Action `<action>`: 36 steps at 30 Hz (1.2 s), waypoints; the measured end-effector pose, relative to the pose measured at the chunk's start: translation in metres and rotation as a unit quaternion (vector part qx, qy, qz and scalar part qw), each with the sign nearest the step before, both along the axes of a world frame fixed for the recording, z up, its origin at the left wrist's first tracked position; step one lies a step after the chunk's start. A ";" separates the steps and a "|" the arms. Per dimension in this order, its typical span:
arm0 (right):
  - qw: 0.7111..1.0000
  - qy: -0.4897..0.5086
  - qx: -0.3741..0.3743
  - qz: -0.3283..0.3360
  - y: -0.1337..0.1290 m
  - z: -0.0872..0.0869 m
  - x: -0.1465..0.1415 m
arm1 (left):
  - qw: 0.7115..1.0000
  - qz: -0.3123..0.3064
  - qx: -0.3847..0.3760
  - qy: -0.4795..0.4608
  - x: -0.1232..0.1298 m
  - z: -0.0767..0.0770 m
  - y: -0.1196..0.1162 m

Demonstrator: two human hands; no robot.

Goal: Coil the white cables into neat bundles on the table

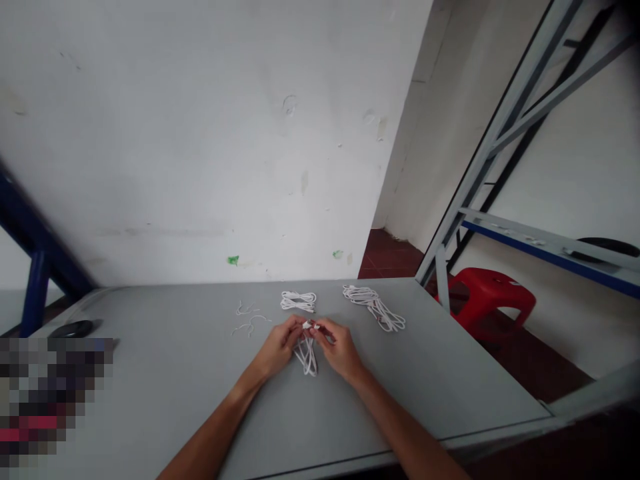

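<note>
Your left fingers (pixel 293 328) and right fingers (pixel 320 327) pinched nearly closed on held cable (pixel 309 363); loose grip could spill coils toward you, away from wall (pixel 225 147).

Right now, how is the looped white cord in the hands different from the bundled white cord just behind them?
The left hand and right hand hold the looped white cord, while the bundled white cord lies untouched on the grey table. The looped cord's loops point toward the person; the bundled cord stretches sideways. Both are white.
</note>
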State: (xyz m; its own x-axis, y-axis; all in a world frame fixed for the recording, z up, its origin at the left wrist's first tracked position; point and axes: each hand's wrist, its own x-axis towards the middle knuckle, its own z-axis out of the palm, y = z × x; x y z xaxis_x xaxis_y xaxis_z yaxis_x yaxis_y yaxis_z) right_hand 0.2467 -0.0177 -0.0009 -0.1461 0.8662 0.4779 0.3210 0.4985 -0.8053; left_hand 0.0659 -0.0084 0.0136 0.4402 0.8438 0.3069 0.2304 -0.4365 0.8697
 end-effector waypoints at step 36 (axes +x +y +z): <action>0.996 -0.004 0.088 -0.013 0.000 0.006 0.012 | 0.986 0.075 0.109 0.103 -0.013 0.010 -0.004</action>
